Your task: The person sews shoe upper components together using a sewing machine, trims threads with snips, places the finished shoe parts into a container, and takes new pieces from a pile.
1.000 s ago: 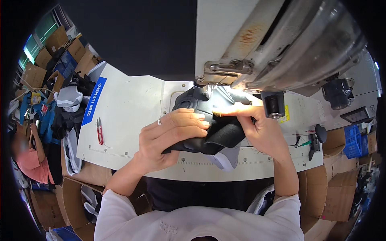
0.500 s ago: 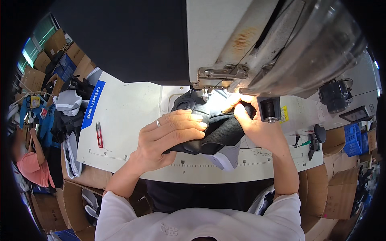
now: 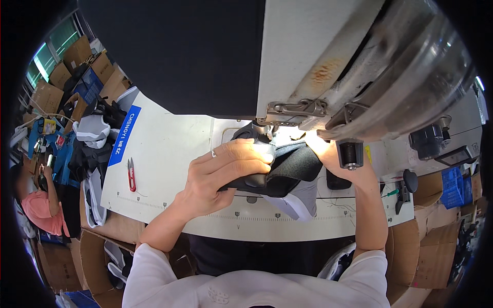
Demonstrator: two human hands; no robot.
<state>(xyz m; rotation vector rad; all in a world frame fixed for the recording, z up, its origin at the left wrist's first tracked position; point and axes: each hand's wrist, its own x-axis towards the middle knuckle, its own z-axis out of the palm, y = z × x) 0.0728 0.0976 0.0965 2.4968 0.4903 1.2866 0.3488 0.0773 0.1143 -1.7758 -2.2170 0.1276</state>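
Note:
A black padded fabric piece [image 3: 295, 165] with a light grey part [image 3: 297, 201] hanging off its near side lies under the needle area of a sewing machine [image 3: 292, 110]. My left hand [image 3: 226, 167], with a ring on one finger, presses on the piece's left side, fingers curved over it and pointing right. At its right edge, my right hand [image 3: 336, 156] grips the fabric close to the presser foot. Bright lamp glare and the machine head cover its fingertips. Red-handled thread snips [image 3: 131, 177] rest on the white table [image 3: 164, 149], left of my left hand.
A bobbin winder post [image 3: 351, 155] stands just above my right wrist. Cardboard boxes [image 3: 97, 262] holding grey and black pieces flank the table. Far left, a person in a pink top [image 3: 43, 210] sits near stacked cartons. Blue crates [image 3: 453, 187] are at right.
The view has shifted slightly, so the machine appears lower and further right. My right hand has moved further under the machine head, uncovering a dark rounded shape on the table. Both hands stay on the fabric.

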